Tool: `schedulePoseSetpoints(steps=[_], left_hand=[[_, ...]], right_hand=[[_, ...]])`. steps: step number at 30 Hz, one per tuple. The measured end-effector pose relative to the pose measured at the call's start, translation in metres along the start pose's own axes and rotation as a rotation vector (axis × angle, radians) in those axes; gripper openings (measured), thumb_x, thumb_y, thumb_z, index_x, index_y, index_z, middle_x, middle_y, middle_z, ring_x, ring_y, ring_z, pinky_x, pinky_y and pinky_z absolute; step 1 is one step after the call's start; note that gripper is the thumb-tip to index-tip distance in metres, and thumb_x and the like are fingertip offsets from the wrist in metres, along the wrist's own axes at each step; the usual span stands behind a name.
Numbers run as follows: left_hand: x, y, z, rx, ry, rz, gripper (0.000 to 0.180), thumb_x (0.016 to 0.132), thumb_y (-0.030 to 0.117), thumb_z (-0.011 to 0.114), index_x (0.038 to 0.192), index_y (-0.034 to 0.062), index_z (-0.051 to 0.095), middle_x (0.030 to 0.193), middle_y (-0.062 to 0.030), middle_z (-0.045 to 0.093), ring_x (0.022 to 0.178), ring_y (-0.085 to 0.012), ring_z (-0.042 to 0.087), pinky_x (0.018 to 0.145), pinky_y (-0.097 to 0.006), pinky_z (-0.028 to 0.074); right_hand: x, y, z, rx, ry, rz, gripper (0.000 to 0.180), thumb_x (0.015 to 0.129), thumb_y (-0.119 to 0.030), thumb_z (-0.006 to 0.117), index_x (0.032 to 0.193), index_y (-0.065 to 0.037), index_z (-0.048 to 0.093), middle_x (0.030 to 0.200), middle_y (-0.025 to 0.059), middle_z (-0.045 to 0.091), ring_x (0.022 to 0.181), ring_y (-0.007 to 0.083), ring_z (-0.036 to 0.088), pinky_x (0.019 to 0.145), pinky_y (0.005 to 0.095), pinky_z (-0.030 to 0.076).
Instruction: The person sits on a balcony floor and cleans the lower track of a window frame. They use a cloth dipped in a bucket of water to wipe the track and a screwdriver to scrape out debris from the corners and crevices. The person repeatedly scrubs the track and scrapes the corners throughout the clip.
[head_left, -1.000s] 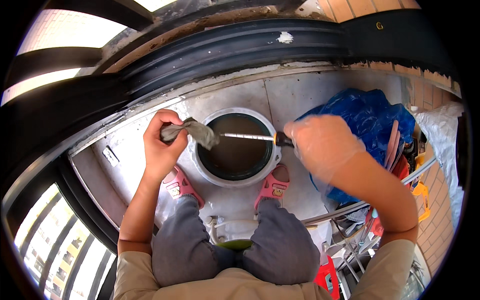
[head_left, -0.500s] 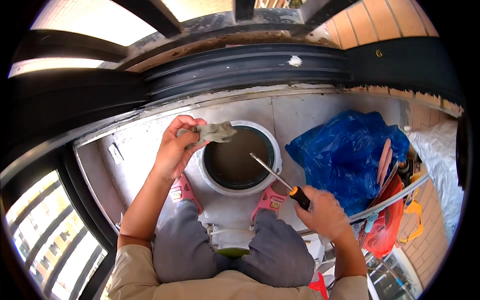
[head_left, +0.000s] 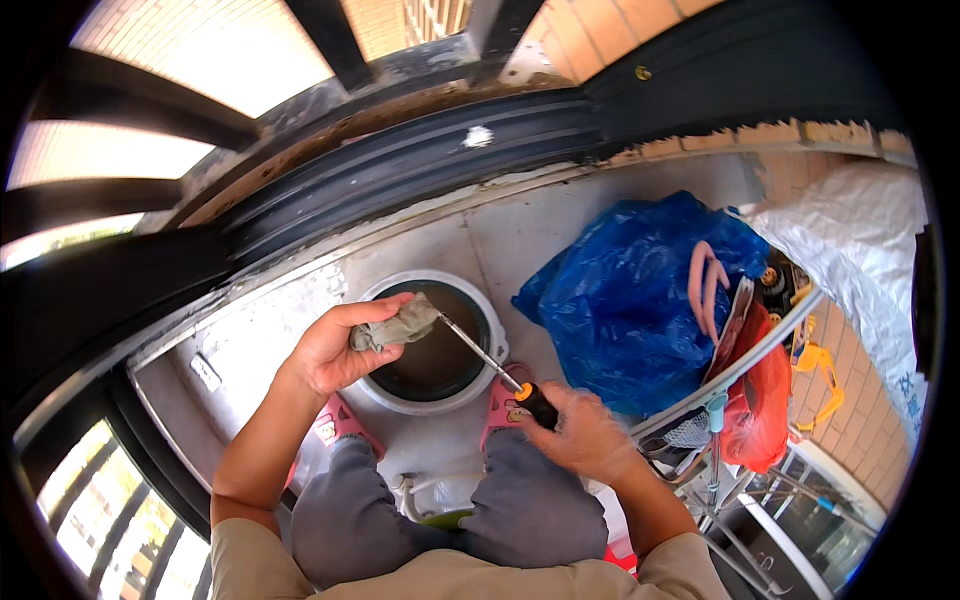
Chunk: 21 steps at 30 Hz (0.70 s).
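My left hand (head_left: 345, 345) grips a crumpled grey-green cloth (head_left: 396, 326), fingers on one side and thumb on the other, above the left part of a round bucket (head_left: 492, 385). Dark, murky water (head_left: 440, 360) fills the bucket, which has a pale rim and stands on the floor between my feet. In my right hand (head_left: 580, 435) is a screwdriver (head_left: 537, 404) with a black and orange handle. Its long metal shaft slants up to the left over the water, and the tip meets the cloth's right edge.
A big blue plastic bag (head_left: 630, 300) lies right of the bucket, with a pink strap-like piece (head_left: 705, 290) on it. Beyond stand a red bag (head_left: 755, 410) and a metal rack rail (head_left: 740, 375). Pink clogs (head_left: 340, 425) are on my feet. A dark metal ledge (head_left: 420, 165) runs along the far side.
The screwdriver has moved left toward the cloth, its tip now at the cloth's edge instead of apart from it. My left hand has turned the cloth. The whole view has rotated.
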<state>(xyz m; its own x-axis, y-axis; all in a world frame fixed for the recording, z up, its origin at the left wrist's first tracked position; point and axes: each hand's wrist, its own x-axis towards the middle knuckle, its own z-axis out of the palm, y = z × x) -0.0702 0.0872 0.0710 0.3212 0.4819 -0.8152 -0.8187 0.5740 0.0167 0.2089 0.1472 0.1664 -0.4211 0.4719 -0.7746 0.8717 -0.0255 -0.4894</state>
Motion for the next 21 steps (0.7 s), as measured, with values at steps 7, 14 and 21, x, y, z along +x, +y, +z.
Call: schedulePoseSetpoints(steps=[7,14,21], left_hand=[[0.049,0.041,0.103,0.674,-0.134,0.601,0.039,0.080,0.009,0.066,0.118,0.0076,0.057,0.102,0.0011,0.060,0.090,-0.0117,0.057,0.076,-0.028,0.047],[0.110,0.082,0.167,1.393,0.056,1.093,0.026,0.080,0.011,0.067,0.103,0.0009,0.064,0.085,-0.0020,0.064,0.076,-0.0099,0.056,0.071,-0.026,0.047],[0.142,0.095,0.179,1.634,0.093,1.229,0.024,0.079,0.014,0.068,0.102,0.0063,0.065,0.081,-0.0078,0.067,0.072,-0.0148,0.060,0.069,-0.028,0.048]], right_hand=[[0.002,0.010,0.003,0.317,0.371,-0.177,0.026,0.081,-0.018,0.067,0.095,0.000,0.053,0.070,0.0110,0.059,0.062,0.0234,0.059,0.057,0.0342,0.045],[0.003,0.013,-0.001,0.775,0.197,0.006,0.022,0.086,-0.008,0.061,0.102,-0.003,0.048,0.067,0.0026,0.054,0.051,0.0083,0.050,0.048,0.0235,0.039],[0.024,0.005,0.003,0.740,0.251,-0.101,0.022,0.086,-0.006,0.059,0.104,-0.003,0.047,0.065,0.0023,0.053,0.052,0.0083,0.050,0.049,0.0234,0.041]])
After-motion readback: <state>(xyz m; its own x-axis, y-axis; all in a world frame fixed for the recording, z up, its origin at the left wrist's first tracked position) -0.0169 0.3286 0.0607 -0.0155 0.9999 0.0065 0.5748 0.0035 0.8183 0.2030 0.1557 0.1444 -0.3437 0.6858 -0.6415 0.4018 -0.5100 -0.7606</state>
